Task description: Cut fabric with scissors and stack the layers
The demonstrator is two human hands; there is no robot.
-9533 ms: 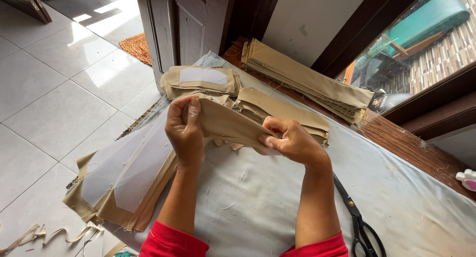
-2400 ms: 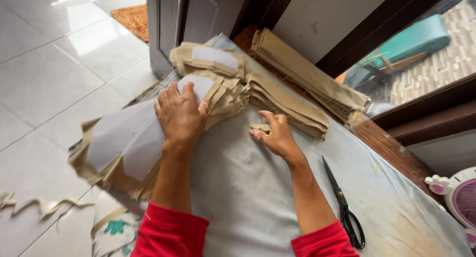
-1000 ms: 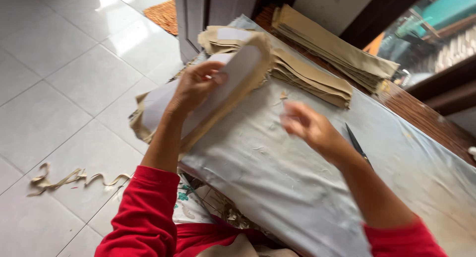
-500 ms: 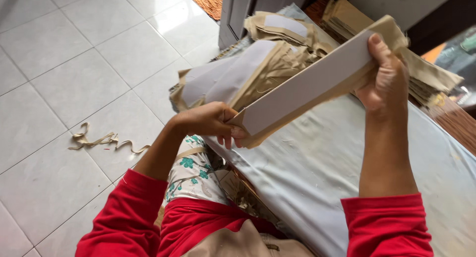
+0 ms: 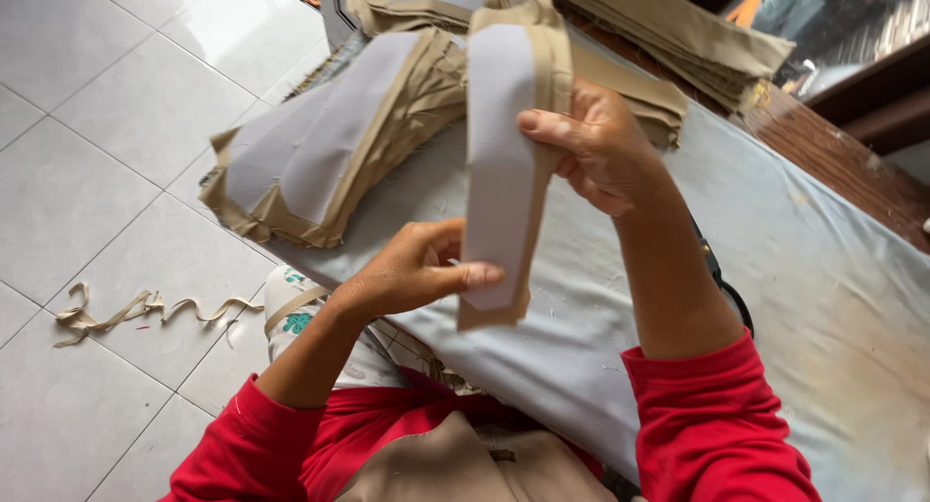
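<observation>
Both hands are pinching one long tan fabric strip (image 5: 509,172) with white lining, left hand (image 5: 417,269) low, right hand (image 5: 596,143) high, looks like mid-check above the tabletop (image 5: 823,289), probably needing a steady grip.

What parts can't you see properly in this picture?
All in the head view:
- Scissors: mostly hidden behind the right hand's forearm; only a dark handle shows.
- Far fabric stack: cut off by the top edge.
- Underside of the held strip: the left hand and right hand cover parts of it.
- Outdoor area: too blurred to make out.
</observation>
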